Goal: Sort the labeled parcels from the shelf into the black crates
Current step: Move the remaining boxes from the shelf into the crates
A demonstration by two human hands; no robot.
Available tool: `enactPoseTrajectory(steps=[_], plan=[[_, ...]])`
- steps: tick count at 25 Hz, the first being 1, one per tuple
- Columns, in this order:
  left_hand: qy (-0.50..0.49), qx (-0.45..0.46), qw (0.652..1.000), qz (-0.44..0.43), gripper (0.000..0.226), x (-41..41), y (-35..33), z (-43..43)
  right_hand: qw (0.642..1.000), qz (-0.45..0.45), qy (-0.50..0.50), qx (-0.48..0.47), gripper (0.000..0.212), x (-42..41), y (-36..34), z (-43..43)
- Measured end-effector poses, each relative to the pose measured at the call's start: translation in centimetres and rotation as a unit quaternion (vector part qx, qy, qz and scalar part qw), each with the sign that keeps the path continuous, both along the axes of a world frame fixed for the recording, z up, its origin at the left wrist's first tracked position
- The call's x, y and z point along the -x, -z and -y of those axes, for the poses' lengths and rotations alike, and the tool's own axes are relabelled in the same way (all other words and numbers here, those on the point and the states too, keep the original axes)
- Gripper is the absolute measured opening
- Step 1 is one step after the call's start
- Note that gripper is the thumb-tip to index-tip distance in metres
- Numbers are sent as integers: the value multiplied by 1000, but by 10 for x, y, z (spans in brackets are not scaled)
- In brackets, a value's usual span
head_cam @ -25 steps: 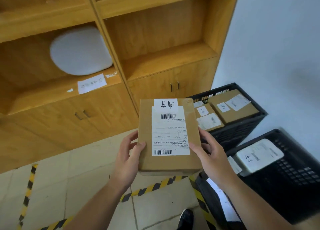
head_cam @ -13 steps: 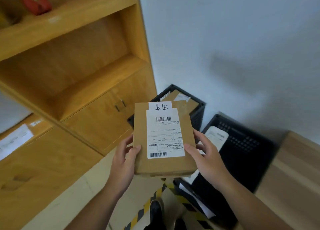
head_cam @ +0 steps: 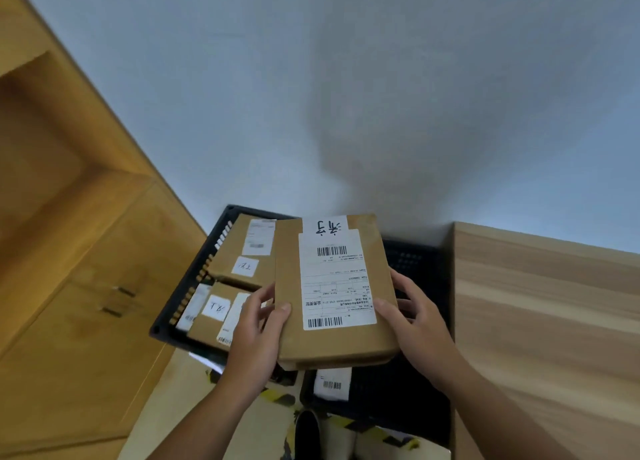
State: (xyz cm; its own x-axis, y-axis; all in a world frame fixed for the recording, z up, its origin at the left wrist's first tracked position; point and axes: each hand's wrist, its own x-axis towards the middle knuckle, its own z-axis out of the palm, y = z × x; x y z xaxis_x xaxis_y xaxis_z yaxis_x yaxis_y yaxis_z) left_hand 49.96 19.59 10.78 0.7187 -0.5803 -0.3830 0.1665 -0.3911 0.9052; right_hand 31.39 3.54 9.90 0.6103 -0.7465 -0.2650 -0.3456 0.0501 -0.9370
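Observation:
I hold a flat brown cardboard parcel [head_cam: 346,342] with a white shipping label and a handwritten tag at its top. My left hand [head_cam: 258,335] grips its left edge, thumb on top. My right hand [head_cam: 414,321] grips its right edge. The parcel hangs above two black crates on the floor. The left crate [head_cam: 183,298] holds two brown labeled parcels [head_cam: 242,248]. The right crate [head_cam: 412,259] is mostly hidden behind the held parcel; a white labeled parcel [head_cam: 332,383] shows in it below my hands.
A wooden shelf cabinet [head_cam: 76,252] with handled doors stands at the left. A light wooden surface [head_cam: 540,321] borders the crates on the right. A pale wall rises behind. Yellow-black floor tape [head_cam: 367,428] and a dark shoe [head_cam: 306,432] lie below.
The view has swung right from the shelf toward the crates. The parcel, still held in both hands, now hangs over the two black crates.

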Motion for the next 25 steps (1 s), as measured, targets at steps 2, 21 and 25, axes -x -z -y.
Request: enactPoseTrajectory(steps=[2,21,25], plan=[[41,3,999,-2,26,-18,6,14,999,-8,32,0,58,-6,4,1],[334,-63,941,12,59,-32,155,148,943,-177,281,-8,72,-6,133,53],[350,-77,933,18,60,-19,193,170,930,-211,301,3,75,-3,171,64]])
